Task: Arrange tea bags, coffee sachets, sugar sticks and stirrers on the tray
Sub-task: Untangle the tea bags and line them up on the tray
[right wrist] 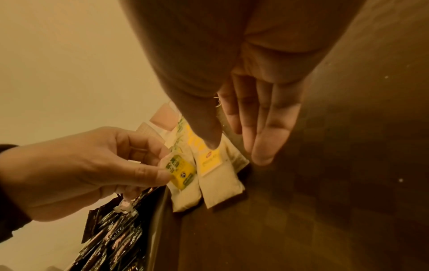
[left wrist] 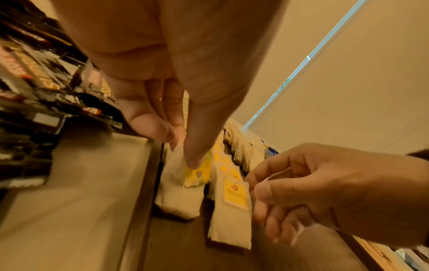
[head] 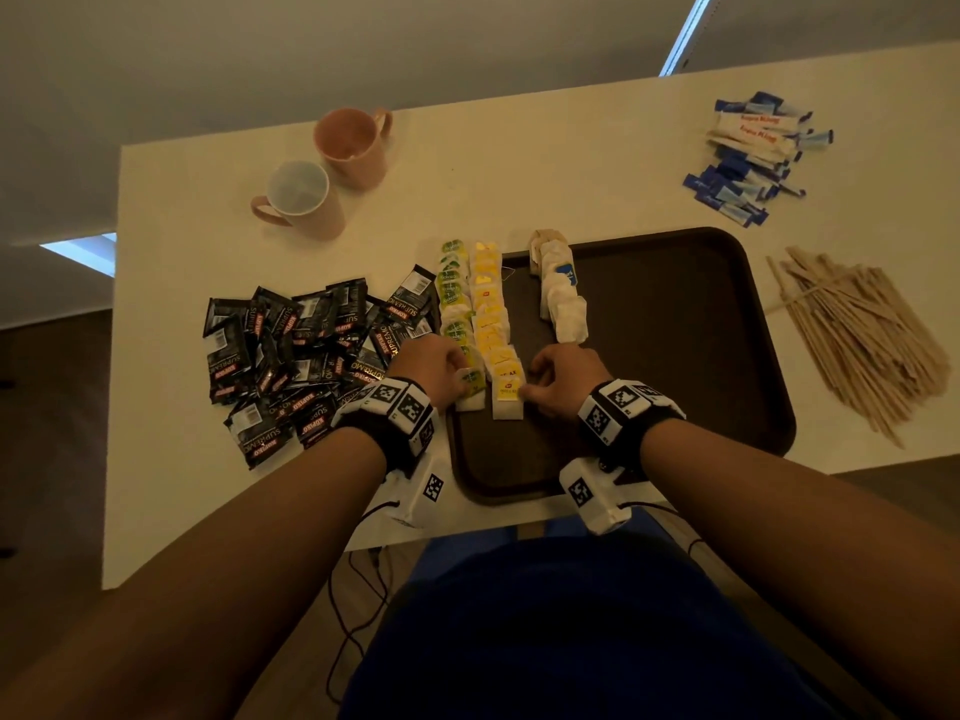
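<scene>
My left hand (head: 435,367) pinches the green-and-yellow paper tag (right wrist: 180,170) of the nearest white tea bag (left wrist: 176,198) between thumb and forefinger, at the near left corner of the dark brown plastic tray (head: 727,407). My right hand (head: 563,379), fingers curled, pinches the edge of the nearest yellow-tagged white tea bag (head: 507,400), which lies flat on the tray just beside the green-tagged one. Both wrists carry black bands with black-and-white square markers (head: 397,405).

From these two bags, two parallel rows run away from me: a green-tagged tea bag row (head: 456,298) along the tray's left rim, and a yellow-tagged tea bag row (head: 491,309) touching it on the right. Farther right, apart from these, a third row of plain white tea bags (head: 561,298) lies on the tray, one showing a blue tag. The right part of the tray floor is bare.

On the pale desk (head: 519,174), left of the tray, a loose heap of black coffee sachets with red lettering (head: 306,350) lies just beside the green-tagged row. Right of the tray lies a fanned bundle of light wooden stirrers (head: 857,335). Beyond it, at the far right, a pile of blue-and-white sugar sticks (head: 756,153) rests on the desk. At the far left stand two pink ceramic mugs (head: 332,168), close together.
</scene>
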